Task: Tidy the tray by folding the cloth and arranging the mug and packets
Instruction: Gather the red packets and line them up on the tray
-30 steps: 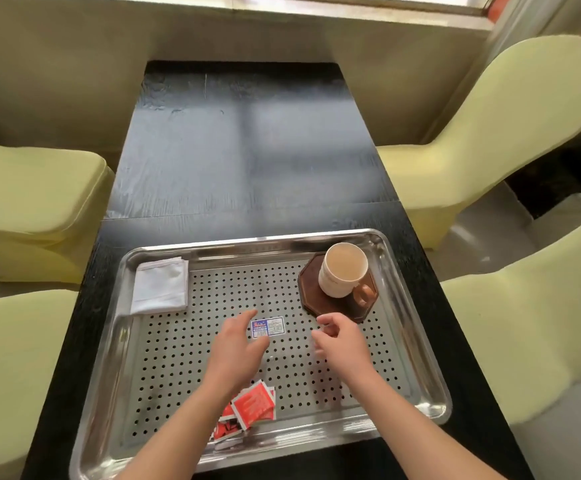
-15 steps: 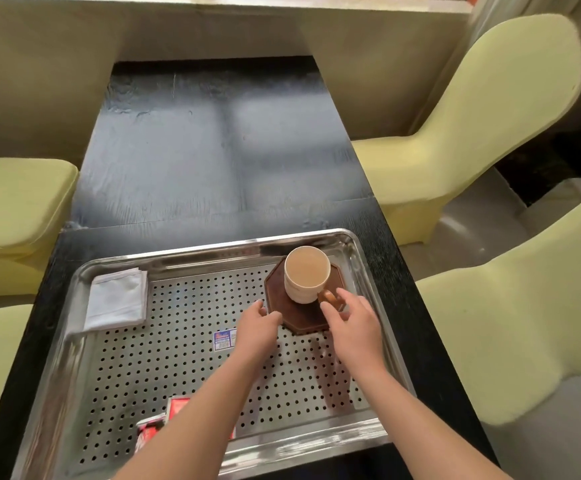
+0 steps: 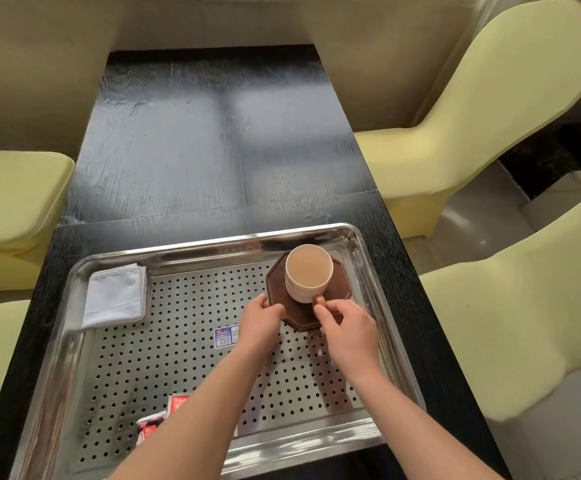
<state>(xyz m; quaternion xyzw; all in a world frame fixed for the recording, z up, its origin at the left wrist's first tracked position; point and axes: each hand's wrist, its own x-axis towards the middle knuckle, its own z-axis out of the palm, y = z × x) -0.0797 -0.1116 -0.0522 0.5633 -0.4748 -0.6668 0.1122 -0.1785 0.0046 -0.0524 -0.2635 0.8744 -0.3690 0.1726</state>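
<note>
Both hands, left hand (image 3: 259, 322) and right hand (image 3: 347, 329), grip the coaster (image 3: 337, 289) under the mug (image 3: 308, 273).

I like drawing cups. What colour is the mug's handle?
Brown, on the cream ceramic mug; its small brown handle shows best in the head view.

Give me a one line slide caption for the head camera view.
Both hands adjust the coaster under the mug: left hand at its edge, right hand by the handle.
</note>
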